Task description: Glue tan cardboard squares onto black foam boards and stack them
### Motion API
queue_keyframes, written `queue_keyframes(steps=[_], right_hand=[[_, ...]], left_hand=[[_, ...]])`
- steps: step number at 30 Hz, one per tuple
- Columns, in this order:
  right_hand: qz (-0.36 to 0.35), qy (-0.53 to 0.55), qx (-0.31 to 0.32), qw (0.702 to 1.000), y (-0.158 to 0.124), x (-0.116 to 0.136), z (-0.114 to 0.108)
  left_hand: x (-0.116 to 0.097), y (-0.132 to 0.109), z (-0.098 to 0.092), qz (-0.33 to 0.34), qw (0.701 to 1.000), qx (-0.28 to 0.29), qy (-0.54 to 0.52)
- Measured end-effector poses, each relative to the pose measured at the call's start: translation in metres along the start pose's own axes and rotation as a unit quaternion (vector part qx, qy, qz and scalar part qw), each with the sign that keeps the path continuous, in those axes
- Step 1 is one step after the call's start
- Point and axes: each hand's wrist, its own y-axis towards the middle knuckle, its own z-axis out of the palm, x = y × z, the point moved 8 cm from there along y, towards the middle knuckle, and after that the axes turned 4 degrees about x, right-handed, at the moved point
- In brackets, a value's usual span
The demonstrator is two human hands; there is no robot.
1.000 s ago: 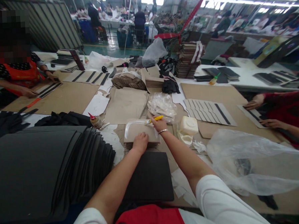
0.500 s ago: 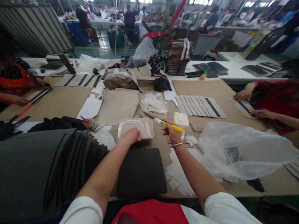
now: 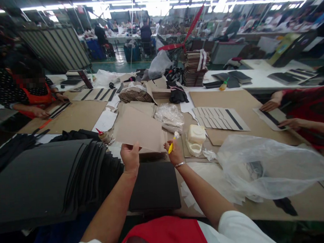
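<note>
My left hand (image 3: pixel 129 156) pinches the near left corner of a brown cardboard sheet (image 3: pixel 140 128) and holds it tilted up above a small stack of like sheets (image 3: pixel 152 155). My right hand (image 3: pixel 175 152) grips a yellow-handled brush (image 3: pixel 172 145) and also touches the sheet's near right corner. A black foam pad (image 3: pixel 154 185) lies on the table just in front of both hands. A white glue container (image 3: pixel 195 135) stands to the right of the brush.
A fanned pile of black sheets (image 3: pixel 45 178) fills the left. A large clear plastic bag (image 3: pixel 267 166) lies at right. A red-capped bottle (image 3: pixel 104 136) lies left of the stack. Other people's hands (image 3: pixel 269 105) work on striped panels at left and right.
The top cardboard sheet, flat on the stack before, is now lifted and tilted up by both hands. My right hand swung the brush back from the glue container toward the sheet.
</note>
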Motion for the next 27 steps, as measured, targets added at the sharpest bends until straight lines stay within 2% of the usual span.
queue_keyframes(steps=[3, 7, 9, 11, 13, 15, 19, 21, 23, 25, 27], right_hand=[[0.002, -0.030, -0.042, 0.999, -0.008, 0.005, -0.008], [-0.013, -0.009, -0.052, 0.999, -0.022, 0.005, -0.024], [-0.020, -0.001, -0.048, 0.999, -0.033, 0.002, -0.033], [-0.030, -0.019, -0.047, 0.998, -0.048, 0.001, -0.044], [-0.038, -0.067, -0.050, 0.996, -0.068, 0.000, -0.055], [-0.030, -0.129, -0.046, 0.990, -0.090, -0.007, -0.062], [0.001, -0.210, 0.003, 0.978, -0.130, -0.030, -0.061], [0.001, -0.224, 0.031, 0.974, -0.141, -0.039, -0.053], [-0.008, -0.233, 0.049, 0.971, -0.146, -0.045, -0.044], [-0.016, -0.245, 0.062, 0.968, -0.146, -0.048, -0.035], [-0.015, -0.255, 0.069, 0.964, -0.143, -0.052, -0.028]], left_hand=[[0.012, -0.028, 0.007, -0.097, 0.987, 0.011, -0.129], [0.023, -0.055, 0.007, -0.142, 0.972, 0.046, -0.182], [0.030, -0.063, -0.005, -0.158, 0.969, 0.046, -0.187], [0.041, -0.071, -0.028, -0.181, 0.968, 0.018, -0.176], [0.054, -0.083, -0.056, -0.209, 0.968, -0.010, -0.135], [0.068, -0.100, -0.081, -0.243, 0.967, -0.011, -0.070], [0.095, -0.138, -0.115, -0.319, 0.943, 0.060, 0.071], [0.099, -0.146, -0.127, -0.304, 0.934, 0.098, 0.159], [0.099, -0.144, -0.134, -0.258, 0.928, 0.127, 0.235], [0.102, -0.138, -0.139, -0.229, 0.922, 0.143, 0.276], [0.110, -0.133, -0.143, -0.230, 0.915, 0.150, 0.296]])
